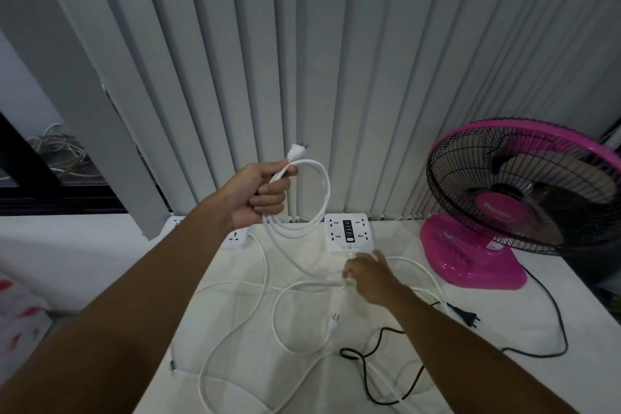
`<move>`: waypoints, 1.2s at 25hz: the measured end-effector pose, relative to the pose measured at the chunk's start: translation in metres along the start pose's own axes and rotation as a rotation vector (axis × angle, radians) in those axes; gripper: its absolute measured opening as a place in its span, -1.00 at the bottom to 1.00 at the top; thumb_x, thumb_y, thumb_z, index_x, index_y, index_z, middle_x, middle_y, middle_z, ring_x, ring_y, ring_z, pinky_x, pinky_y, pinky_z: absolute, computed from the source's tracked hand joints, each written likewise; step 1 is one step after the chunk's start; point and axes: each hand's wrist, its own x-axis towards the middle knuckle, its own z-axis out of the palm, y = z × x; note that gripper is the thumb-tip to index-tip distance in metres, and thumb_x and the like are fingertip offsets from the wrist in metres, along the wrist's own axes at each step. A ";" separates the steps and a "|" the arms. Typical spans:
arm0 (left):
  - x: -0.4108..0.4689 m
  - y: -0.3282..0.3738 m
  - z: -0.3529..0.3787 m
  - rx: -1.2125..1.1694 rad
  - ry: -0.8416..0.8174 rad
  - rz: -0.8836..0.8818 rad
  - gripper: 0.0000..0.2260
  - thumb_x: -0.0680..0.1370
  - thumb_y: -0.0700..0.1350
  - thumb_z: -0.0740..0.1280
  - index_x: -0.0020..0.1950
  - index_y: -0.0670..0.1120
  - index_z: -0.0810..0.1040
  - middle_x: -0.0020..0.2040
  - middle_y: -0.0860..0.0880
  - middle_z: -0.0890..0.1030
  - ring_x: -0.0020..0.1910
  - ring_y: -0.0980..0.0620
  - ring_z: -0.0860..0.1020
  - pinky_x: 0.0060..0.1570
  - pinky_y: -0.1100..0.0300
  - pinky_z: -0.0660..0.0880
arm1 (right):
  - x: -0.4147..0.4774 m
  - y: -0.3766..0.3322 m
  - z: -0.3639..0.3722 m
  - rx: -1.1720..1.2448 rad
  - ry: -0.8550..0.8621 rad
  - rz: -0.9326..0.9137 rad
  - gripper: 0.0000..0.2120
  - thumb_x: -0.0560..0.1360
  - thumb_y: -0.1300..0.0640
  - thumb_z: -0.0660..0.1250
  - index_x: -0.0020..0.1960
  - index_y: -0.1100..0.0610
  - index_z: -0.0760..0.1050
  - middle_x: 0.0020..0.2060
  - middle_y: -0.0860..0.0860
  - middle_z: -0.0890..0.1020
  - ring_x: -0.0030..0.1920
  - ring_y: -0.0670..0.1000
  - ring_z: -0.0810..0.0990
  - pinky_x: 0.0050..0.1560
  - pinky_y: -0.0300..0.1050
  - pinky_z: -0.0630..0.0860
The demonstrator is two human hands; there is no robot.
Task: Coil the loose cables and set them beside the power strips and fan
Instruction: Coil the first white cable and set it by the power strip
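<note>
My left hand (260, 193) is raised above the table and grips a white cable (324, 191) wound in a couple of loops, its white plug (297, 151) sticking up past my thumb. My right hand (368, 274) rests low on the table just in front of the square white power strip (347, 232), fingers pinched on a loose stretch of the same white cable. More white cable (268, 323) sprawls in wide loops across the table, with a second white plug (333, 321) lying among them. A second white power strip (235, 239) is partly hidden behind my left forearm.
A pink fan (517, 198) stands at the right; its black cord (557, 316) and black plug (467, 314) trail over the white table (524, 376). Grey vertical blinds (336, 60) hang behind. A red-and-white box (20, 312) sits low at the left.
</note>
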 end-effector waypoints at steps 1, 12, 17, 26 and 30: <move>-0.003 -0.001 -0.004 0.039 0.013 -0.025 -0.79 0.64 -0.04 0.20 -0.09 -0.11 0.49 -0.56 0.06 0.22 -0.69 0.16 0.13 -0.62 0.23 -0.01 | 0.004 0.006 -0.013 -0.024 0.049 0.036 -0.79 0.59 0.18 0.25 0.12 0.00 0.60 0.15 -0.11 0.68 0.37 -0.01 0.48 0.43 -0.05 0.06; 0.044 -0.083 0.009 0.350 0.638 0.005 -0.65 0.70 -0.01 0.06 0.10 -0.23 0.53 -0.39 -0.12 0.48 -0.50 -0.01 0.33 -0.43 0.17 0.27 | 0.008 -0.071 -0.111 1.129 0.367 0.071 -0.85 0.61 0.08 0.33 -0.07 0.05 0.65 -0.40 -0.02 0.67 -0.59 0.00 0.57 -0.58 -0.27 0.37; 0.052 -0.081 0.011 -0.142 0.678 0.170 -0.74 0.71 -0.06 0.04 0.16 -0.20 0.42 -0.12 -0.21 0.63 -0.26 -0.10 0.55 -0.14 0.09 0.49 | -0.027 -0.091 -0.051 0.845 0.485 -0.105 -0.79 0.66 0.07 0.23 0.19 -0.05 0.62 -0.33 -0.04 0.68 -0.51 -0.20 0.58 -0.39 -0.24 0.56; 0.045 -0.088 0.028 -0.049 0.546 0.161 -0.65 0.71 -0.03 0.04 0.31 -0.22 0.43 -0.04 -0.21 0.65 -0.13 -0.16 0.63 0.09 0.01 0.53 | -0.028 -0.088 -0.039 0.868 0.479 0.106 -0.64 0.58 -0.22 0.27 -0.14 0.00 0.67 -0.40 -0.14 0.71 -0.55 -0.07 0.61 -0.36 -0.03 0.63; 0.040 -0.086 0.026 0.102 0.521 0.127 -0.65 0.70 -0.02 0.09 0.29 -0.22 0.49 -0.01 -0.23 0.66 0.00 -0.16 0.62 0.20 0.01 0.50 | -0.030 -0.086 -0.036 1.014 0.449 0.081 -0.67 0.55 -0.23 0.33 -0.15 0.00 0.68 -0.39 -0.09 0.72 -0.60 -0.01 0.58 -0.51 -0.15 0.52</move>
